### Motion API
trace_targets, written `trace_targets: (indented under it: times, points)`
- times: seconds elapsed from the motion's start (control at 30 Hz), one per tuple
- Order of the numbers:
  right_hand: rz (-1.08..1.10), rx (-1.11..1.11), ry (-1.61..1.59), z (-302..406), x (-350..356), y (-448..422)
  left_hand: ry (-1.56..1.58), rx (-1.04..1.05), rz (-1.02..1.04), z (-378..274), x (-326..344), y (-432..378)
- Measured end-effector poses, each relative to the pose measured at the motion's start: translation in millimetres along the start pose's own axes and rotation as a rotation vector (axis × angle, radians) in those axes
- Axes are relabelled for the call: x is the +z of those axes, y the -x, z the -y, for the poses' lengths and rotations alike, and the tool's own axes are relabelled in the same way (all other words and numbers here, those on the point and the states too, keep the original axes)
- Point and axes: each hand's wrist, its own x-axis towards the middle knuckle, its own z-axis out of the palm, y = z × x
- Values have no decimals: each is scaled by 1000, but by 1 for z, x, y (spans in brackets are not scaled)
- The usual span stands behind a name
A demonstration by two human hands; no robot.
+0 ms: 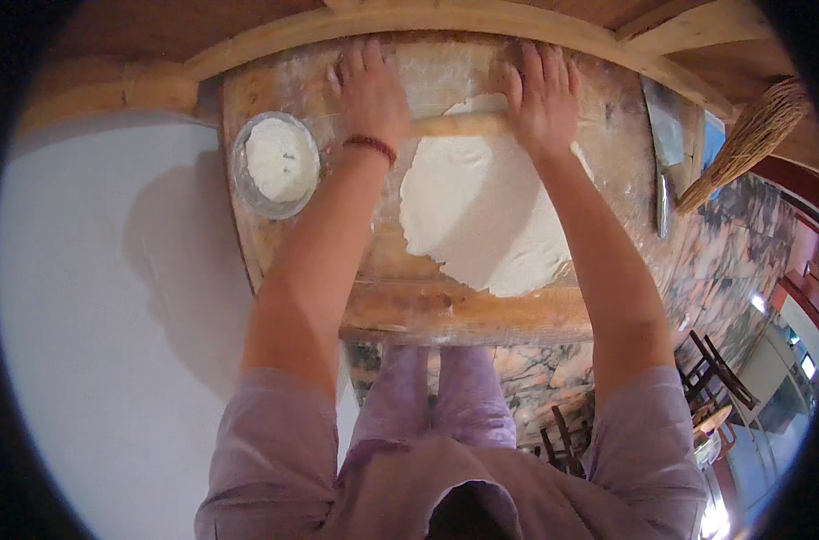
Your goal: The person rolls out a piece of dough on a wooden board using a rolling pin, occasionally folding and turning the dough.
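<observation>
A wooden rolling pin [460, 125] lies crosswise over the far part of a thin sheet of dough [477, 202]. My left hand [372, 94] lies palm down at the pin's left end, with its fingers stretched toward the far edge of the board. Over the right end of the pin, my right hand [544, 94] is pressed flat with its fingers spread. Both palms cover the pin's ends, so these are hidden. The dough has a ragged edge and a few wrinkles; some of it shows beyond the pin. Beneath it is a floured wooden board [396, 304].
Left of my left arm stands a clear bowl of white flour [278, 162]. A cleaver [663, 148] lies along the board's right side, beside a straw whisk broom [746, 148]. A white wall [112, 270] borders the left side. Dark wooden chairs [716, 374] stand at lower right.
</observation>
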Motion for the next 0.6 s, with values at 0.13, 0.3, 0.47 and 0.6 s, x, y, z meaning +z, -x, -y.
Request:
trace_targets:
  times: [0.13, 0.3, 0.47, 0.6]
  points:
    - [-75, -123, -44, 4, 3, 18, 85, -77, 160, 3, -2, -25]
    - [54, -336, -215, -18, -46, 78, 218, 125, 29, 13, -12, 21]
    - [174, -222, -271, -21, -79, 131, 383, 278, 219, 10, -31, 56]
    - [229, -121, -254, -14, -102, 187, 351, 368, 276, -10, -51, 80]
